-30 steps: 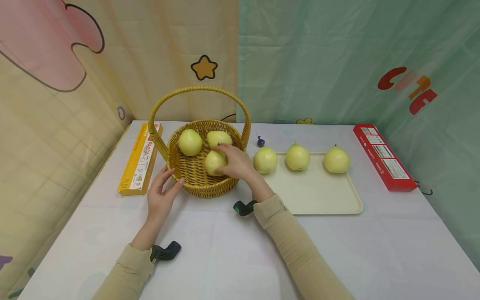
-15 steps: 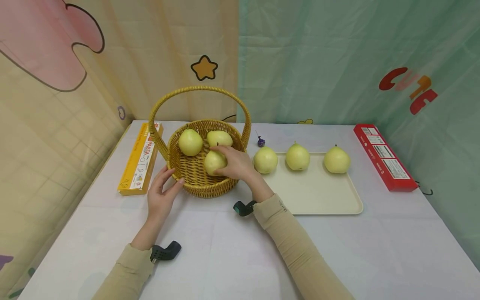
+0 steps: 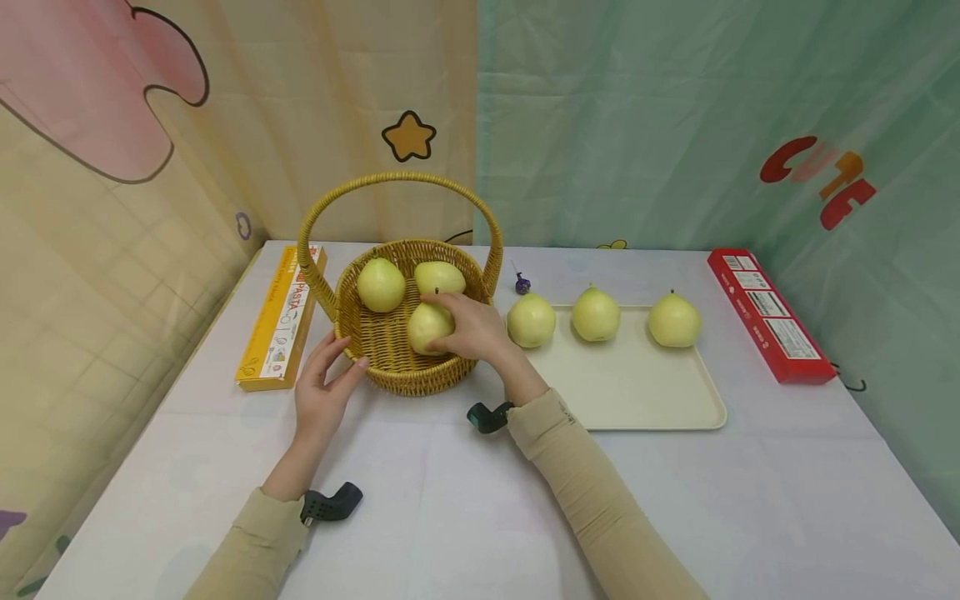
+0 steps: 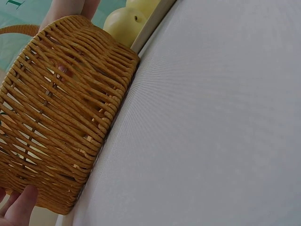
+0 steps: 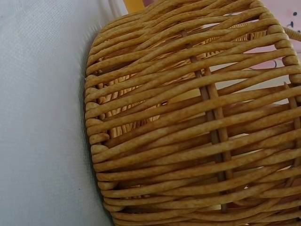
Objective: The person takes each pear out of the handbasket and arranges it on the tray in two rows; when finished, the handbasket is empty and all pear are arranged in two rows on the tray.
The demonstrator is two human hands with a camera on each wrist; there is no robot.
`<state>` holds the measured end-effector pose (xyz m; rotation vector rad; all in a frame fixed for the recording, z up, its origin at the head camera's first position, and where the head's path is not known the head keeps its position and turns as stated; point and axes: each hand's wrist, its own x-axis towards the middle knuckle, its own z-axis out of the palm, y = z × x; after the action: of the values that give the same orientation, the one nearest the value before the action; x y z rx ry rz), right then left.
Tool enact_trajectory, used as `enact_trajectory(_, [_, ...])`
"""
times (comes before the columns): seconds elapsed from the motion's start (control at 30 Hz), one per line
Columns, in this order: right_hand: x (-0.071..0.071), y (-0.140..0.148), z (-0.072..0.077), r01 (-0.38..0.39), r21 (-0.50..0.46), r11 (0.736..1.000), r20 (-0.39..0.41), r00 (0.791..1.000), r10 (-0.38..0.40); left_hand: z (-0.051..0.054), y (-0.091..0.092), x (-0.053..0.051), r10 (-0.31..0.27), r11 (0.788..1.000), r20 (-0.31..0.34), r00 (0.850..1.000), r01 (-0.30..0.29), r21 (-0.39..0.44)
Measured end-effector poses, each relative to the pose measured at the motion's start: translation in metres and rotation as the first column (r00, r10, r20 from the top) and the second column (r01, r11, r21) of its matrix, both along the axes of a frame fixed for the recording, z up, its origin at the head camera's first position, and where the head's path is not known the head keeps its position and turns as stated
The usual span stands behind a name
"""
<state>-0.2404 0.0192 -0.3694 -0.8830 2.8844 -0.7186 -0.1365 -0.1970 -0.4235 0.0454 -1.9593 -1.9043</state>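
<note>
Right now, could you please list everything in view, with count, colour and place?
table: 1, white, underneath
basket: 1, golden, left of the table's middle
tray: 1, cream, right of the basket
pears: 6, yellow-green, three in the basket, three along the tray's far edge
pasta box: 1, yellow and white, left of the basket
red box: 1, red, right of the tray
small item: 1, purple, behind the tray's left end
backdrop: 1, mostly beige and green, behind the table
sleeves: 2, beige, at the bottom edge
wrist cameras: 2, black, at the sleeve ends
left hand: 1, bare, touching the basket's near left rim
right hand: 1, bare, gripping the nearest pear
</note>
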Motion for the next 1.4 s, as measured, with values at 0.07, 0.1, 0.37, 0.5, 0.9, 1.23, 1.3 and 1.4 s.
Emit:
enact_trajectory(0.07, [0.0, 0.0, 0.0, 0.002, -0.004, 1.0, 0.001, 1.0, -0.002, 0.0, 0.0, 0.0, -0.001, 1.0, -0.001, 1.0, 0.001, 0.0])
enact_trajectory(0.1, [0.0, 0.0, 0.001, 0.003, -0.007, 1.0, 0.002, 1.0, -0.002, 0.0, 0.0, 0.0, -0.002, 1.0, -0.003, 1.0, 0.002, 0.0])
enact_trajectory(0.37, [0.001, 0.003, 0.002, 0.01, -0.038, 0.999, 0.004, 1.0, -0.01, -0.001, 0.001, 0.0, -0.006, 1.0, -0.009, 1.0, 0.006, 0.01])
enact_trajectory(0.5, [0.001, 0.007, 0.003, 0.009, -0.13, 0.991, 0.034, 0.999, -0.004, 0.0, 0.002, 0.0, -0.01, 1.0, 0.001, 1.0, 0.009, 0.009])
enact_trajectory(0.9, [0.018, 0.043, 0.045, -0.016, -0.505, 0.863, 0.136, 0.986, 0.098, 0.0, 0.002, 0.001, -0.011, 1.0, 0.01, 1.0, 0.011, 0.009])
enact_trajectory(1.23, [0.033, 0.099, 0.058, -0.089, -0.522, 0.848, 0.051, 0.99, 0.135, 0.001, 0.0, 0.002, -0.013, 1.0, -0.002, 1.0, 0.013, 0.008])
enact_trajectory(1.3, [0.035, 0.109, 0.056, -0.077, -0.514, 0.855, 0.062, 0.99, 0.127, 0.001, 0.0, 0.001, -0.015, 1.0, -0.001, 1.0, 0.015, 0.006])
enact_trajectory(1.4, [0.037, 0.122, 0.049, -0.063, -0.5, 0.864, 0.081, 0.99, 0.119, 0.001, 0.0, 0.001, -0.015, 1.0, -0.002, 1.0, 0.015, 0.006])
